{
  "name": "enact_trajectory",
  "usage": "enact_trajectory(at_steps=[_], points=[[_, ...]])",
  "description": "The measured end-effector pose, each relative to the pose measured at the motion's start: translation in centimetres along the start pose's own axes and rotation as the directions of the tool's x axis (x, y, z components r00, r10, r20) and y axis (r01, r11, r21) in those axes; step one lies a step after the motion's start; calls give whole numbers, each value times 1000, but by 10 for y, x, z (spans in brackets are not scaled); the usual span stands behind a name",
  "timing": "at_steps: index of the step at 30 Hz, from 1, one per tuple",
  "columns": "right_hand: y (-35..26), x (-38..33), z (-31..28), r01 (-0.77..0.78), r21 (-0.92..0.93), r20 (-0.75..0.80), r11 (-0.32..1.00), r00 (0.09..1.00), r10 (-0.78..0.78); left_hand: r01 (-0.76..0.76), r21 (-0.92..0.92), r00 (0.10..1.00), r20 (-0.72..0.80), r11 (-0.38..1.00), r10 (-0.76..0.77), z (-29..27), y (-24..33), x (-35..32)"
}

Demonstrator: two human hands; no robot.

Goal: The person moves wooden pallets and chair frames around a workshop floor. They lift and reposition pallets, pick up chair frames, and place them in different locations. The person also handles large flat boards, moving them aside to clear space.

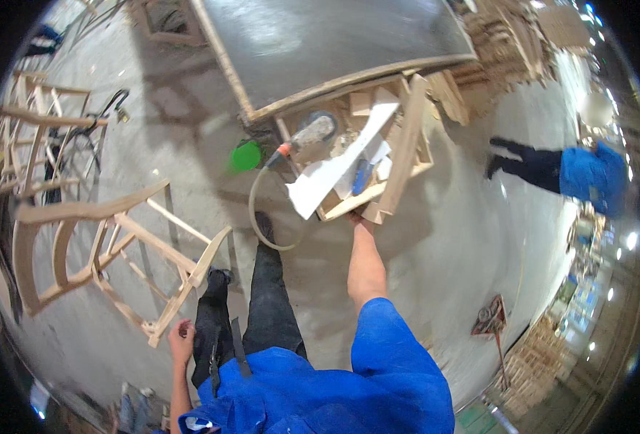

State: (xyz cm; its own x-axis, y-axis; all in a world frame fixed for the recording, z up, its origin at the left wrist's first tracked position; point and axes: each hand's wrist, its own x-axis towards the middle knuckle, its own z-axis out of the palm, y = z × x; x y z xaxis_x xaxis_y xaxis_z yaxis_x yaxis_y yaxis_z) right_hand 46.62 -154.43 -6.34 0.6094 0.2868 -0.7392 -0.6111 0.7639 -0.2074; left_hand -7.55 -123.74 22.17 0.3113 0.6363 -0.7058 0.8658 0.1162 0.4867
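Observation:
My right hand (362,223) grips the front edge of an open wooden drawer (349,208); its fingers are mostly hidden there. A curved wooden piece (404,148) lies along the drawer's right side, its near end by that hand. Inside the drawer are a dusty sander (312,136) with a pale hose (252,202), white paper sheets (327,177) and a blue-handled tool (362,176). My left hand (183,340) hangs low at my left side with fingers loosely bent, holding nothing. Close to it stands a bare wooden chair frame (124,220), which it does not visibly touch.
A dark-topped workbench (320,47) with wooden edging stands above the drawer. A green disc (245,155) is beside it. More chair frames (41,137) crowd the left. Stacked wood (508,50) is at far right; a person in blue (587,173) is on the right, with a dustpan (490,318) nearer.

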Motion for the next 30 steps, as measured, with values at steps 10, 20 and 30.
enact_trajectory(at_steps=[10,20,30], points=[[6,-100,-63,-254,-124,-453,959,874,173,221,-40,935,-275,974,-224,-58,-130,-51],[455,-284,137,300,-923,178,-241,888,423,35,-317,661,-704,948,-260,-239,-290,125],[696,-191,165,251,-886,98,-390,922,374,148,-768,967,-20,623,-255,-341,-350,282]])
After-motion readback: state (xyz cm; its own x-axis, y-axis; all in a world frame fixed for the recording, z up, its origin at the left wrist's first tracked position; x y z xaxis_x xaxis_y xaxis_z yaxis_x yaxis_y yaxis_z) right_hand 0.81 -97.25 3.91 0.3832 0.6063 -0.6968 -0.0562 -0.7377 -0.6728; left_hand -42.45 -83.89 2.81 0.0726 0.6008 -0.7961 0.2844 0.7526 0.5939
